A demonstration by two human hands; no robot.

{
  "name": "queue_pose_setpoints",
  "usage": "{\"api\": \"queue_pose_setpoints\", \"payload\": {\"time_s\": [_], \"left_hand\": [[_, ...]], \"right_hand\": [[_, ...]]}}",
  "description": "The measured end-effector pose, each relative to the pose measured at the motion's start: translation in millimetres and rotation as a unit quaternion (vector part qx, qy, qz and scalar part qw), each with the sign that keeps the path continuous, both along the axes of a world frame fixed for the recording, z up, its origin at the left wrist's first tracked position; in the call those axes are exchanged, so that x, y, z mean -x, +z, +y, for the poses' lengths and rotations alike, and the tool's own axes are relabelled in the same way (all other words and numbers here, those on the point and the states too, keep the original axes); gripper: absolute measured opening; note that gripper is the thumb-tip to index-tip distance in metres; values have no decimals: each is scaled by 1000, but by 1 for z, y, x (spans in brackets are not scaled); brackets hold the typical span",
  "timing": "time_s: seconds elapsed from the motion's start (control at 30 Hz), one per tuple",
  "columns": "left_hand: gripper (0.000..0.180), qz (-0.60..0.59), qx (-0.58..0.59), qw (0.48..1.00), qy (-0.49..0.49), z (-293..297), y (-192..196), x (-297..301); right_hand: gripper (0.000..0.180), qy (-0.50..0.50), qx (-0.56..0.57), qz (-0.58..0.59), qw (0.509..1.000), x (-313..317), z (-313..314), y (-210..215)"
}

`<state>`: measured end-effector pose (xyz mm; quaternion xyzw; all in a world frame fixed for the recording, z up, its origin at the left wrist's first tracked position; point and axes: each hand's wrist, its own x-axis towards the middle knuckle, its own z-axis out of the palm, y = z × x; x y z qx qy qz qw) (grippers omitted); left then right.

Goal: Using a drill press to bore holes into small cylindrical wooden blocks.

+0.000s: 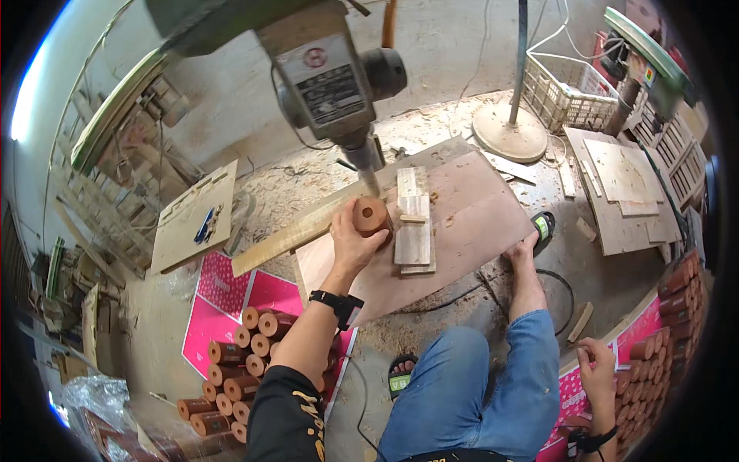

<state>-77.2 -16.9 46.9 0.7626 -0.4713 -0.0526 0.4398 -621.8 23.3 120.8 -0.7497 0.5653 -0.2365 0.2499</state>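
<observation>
My left hand [350, 240] is wrapped round a short reddish-brown wooden cylinder [370, 216] with a round hole in its top face. The cylinder stands on a board-covered worktable [485, 208], right below the chuck [366, 165] of a drill press [327, 81]. Beside it on the right is a jig of pale wooden strips [413, 231]; a long wooden strip [285, 237] runs behind it. My right hand [596, 368] is low at the right, its fingers curled with nothing visible in them, next to stacked wooden cylinders [643, 377].
More drilled cylinders [245, 369] lie piled on pink sheeting [202, 323] at lower left. Farther back are a round stand base [509, 132], a plastic crate [570, 92] and shavings on the floor. Side boards [196, 215] flank the worktable. A black cable [570, 296] loops near my foot.
</observation>
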Motion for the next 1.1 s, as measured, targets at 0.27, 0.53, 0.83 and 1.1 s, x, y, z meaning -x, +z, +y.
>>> {"api": "queue_pose_setpoints", "payload": {"time_s": [0.27,0.53,0.83,1.1], "left_hand": [[78,240,16,970,-31,-10,1,29],[80,262,46,964,-26,-20,3,39],[76,-149,-103,980,86,57,-21,-119],[64,-173,-423,865,206,203,-9,-198]], "right_hand": [[13,47,1,10,999,-13,-21,-17],[14,60,7,23,998,-28,-24,-15],[14,37,32,27,998,-10,-22,4],[15,89,104,61,989,-4,-71,60]]}}
